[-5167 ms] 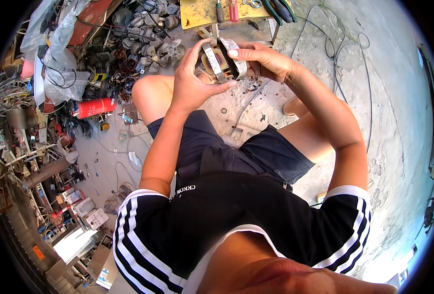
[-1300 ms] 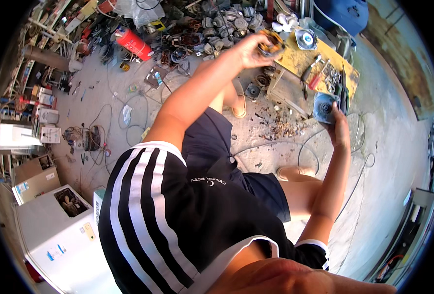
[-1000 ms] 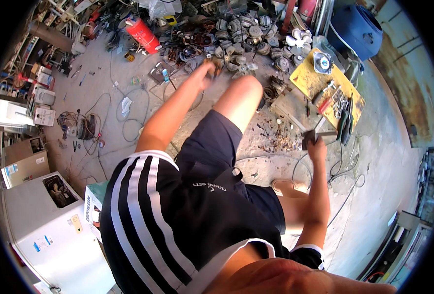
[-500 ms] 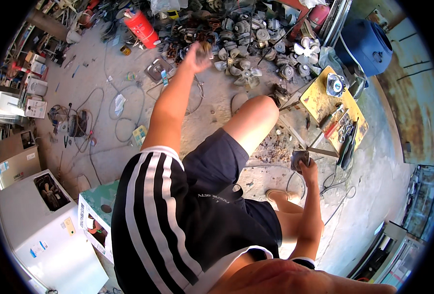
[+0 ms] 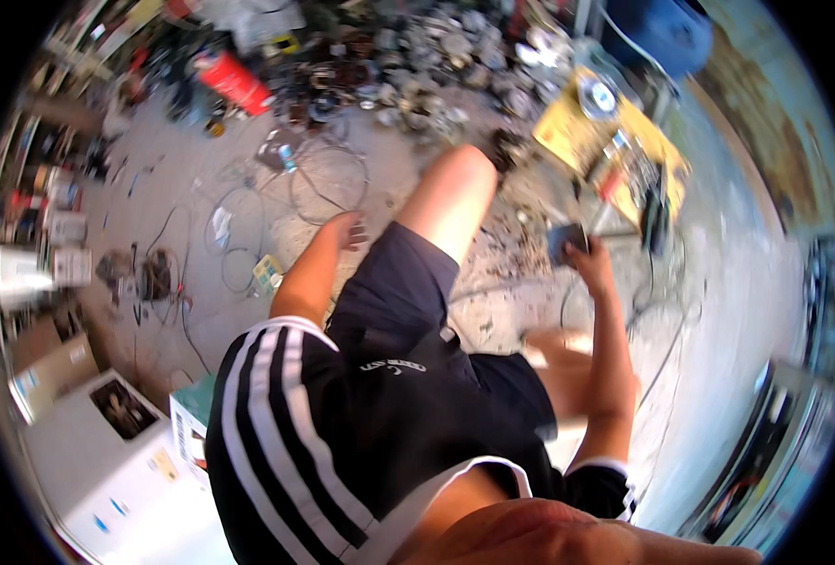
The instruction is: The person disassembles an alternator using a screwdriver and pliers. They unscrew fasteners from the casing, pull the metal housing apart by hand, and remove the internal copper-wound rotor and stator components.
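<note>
My left hand (image 5: 345, 229) hangs over the floor to the left of my raised knee, its fingers apart with nothing visible in them. My right hand (image 5: 590, 260) grips a dark, flat, squarish part (image 5: 566, 243) by its edge, beyond my other leg. Its exact kind does not show. Just past that hand is a yellow-topped low table (image 5: 568, 132). On it lie a round silver motor (image 5: 597, 97), a red-handled tool (image 5: 612, 184) and dark-handled pliers (image 5: 657, 217). Motion blurs much of the view.
A heap of old motors and metal parts (image 5: 436, 80) spreads across the far floor. Beside it lies a red canister (image 5: 234, 83). A blue barrel (image 5: 657, 38) stands far right. Loose cables (image 5: 328, 184) loop over the floor. A white appliance (image 5: 97, 480) and cartons are near left.
My left hand has drawn back from the heap towards my knee; the blurred metal piece in it is gone. The right hand still holds the dark part. The whole view has shifted.
</note>
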{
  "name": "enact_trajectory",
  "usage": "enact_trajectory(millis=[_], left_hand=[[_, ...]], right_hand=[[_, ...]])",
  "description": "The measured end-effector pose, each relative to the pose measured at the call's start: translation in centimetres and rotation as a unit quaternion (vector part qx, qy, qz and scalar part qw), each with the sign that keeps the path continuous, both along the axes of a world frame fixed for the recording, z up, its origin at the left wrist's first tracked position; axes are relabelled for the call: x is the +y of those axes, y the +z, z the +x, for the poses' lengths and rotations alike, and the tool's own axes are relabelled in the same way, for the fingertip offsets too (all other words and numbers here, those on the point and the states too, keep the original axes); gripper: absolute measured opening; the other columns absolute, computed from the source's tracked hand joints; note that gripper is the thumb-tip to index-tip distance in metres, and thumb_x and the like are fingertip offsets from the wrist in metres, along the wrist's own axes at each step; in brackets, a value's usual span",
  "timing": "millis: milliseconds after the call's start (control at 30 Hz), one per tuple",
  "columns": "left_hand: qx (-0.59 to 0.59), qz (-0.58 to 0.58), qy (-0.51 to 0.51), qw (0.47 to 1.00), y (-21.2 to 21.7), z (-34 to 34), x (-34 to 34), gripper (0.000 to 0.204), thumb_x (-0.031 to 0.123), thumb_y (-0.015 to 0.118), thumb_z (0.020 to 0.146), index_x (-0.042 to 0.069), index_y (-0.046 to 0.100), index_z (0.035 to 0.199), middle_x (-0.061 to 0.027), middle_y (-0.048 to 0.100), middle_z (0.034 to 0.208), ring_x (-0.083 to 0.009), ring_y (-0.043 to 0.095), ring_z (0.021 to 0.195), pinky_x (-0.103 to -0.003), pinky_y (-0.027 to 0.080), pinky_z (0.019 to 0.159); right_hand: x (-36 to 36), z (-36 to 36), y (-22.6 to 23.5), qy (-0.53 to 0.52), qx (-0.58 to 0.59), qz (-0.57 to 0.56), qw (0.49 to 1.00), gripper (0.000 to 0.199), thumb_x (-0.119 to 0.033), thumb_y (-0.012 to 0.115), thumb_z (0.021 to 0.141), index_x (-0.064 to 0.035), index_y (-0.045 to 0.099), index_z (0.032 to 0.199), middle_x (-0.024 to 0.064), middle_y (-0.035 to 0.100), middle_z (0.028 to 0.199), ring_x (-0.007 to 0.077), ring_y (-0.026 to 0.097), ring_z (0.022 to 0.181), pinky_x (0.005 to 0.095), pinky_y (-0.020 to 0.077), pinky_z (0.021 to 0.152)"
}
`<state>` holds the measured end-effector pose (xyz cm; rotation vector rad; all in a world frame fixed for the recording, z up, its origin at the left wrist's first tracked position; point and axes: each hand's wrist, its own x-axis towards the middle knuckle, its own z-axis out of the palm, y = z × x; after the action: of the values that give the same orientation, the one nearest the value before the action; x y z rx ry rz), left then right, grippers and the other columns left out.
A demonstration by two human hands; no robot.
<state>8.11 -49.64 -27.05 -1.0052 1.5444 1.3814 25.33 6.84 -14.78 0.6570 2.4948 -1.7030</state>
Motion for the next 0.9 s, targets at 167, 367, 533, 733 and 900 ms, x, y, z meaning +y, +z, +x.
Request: enact_trajectory(millis=[167, 367, 533, 733, 900], left_hand=[[0.122, -0.045, 0.1, 0.987, 3.1, -1.3, -12.8, 0.046, 0.044, 0.057, 0.096, 0.026, 0.053, 0.138, -0.0022, 0.057, 0.133, -0.0244, 0.059, 0.115, -0.059, 0.036, 0.102], [0.614, -0.103, -0.042, 0.781, 19.3, -7.9, 4.6, 0.038, 0.019, 0.063, 0.097, -0.002, 0.059, 0.128, -0.0112, 0.066, 0.116, -0.0189, 0.065, 0.101, -0.029, 0.049, 0.09], [0.609, 0.096, -0.251, 0.746, 34.5, 1.5, 23.3, 0.041, 0.029, 0.062, 0.098, 0.0, 0.061, 0.127, -0.0133, 0.065, 0.124, -0.0215, 0.062, 0.116, -0.037, 0.047, 0.1], [0.266, 0.281, -0.35, 0.853, 30.8, 5.2, 33.3, 0.077, 0.069, 0.037, 0.097, 0.011, 0.041, 0.148, -0.0182, 0.056, 0.137, -0.0333, 0.059, 0.123, -0.052, 0.043, 0.106], [-0.035, 0.596, -0.238, 0.766, 26.5, 6.1, 35.6, 0.079, 0.07, 0.032, 0.097, 0.011, 0.04, 0.148, -0.0185, 0.055, 0.139, -0.043, 0.056, 0.123, -0.065, 0.041, 0.105]], right_hand=[[-4.4, -1.8, 7.4, 0.009, -0.004, -0.28, 0.96, 0.035, -0.017, 0.075, 0.089, -0.0012, 0.063, 0.119, 0.0037, 0.07, 0.101, 0.0128, 0.067, 0.083, 0.0291, 0.0564, 0.077], [-1.7, 0.3, 10.2, -0.004, 0.044, -0.353, 0.935, 0.041, -0.015, 0.072, 0.092, 0.0015, 0.057, 0.126, 0.0065, 0.069, 0.108, 0.0139, 0.069, 0.095, 0.031, 0.0579, 0.088], [-1.9, 0.2, 11.8, 0.011, 0.061, -0.405, 0.912, 0.042, -0.019, 0.064, 0.098, 0.0009, 0.053, 0.134, 0.0056, 0.068, 0.114, 0.0124, 0.069, 0.098, 0.0286, 0.0565, 0.09], [-2.5, -0.1, 12.8, 0.016, 0.1, -0.417, 0.903, 0.046, -0.022, 0.065, 0.097, 0.0025, 0.052, 0.135, 0.0096, 0.067, 0.116, 0.0169, 0.067, 0.104, 0.0341, 0.0558, 0.094], [-2.2, -0.5, 12.5, 0.067, 0.109, -0.27, 0.954, 0.041, -0.024, 0.063, 0.099, -0.0007, 0.059, 0.133, 0.0036, 0.069, 0.108, 0.0086, 0.064, 0.095, 0.0276, 0.0559, 0.081]])
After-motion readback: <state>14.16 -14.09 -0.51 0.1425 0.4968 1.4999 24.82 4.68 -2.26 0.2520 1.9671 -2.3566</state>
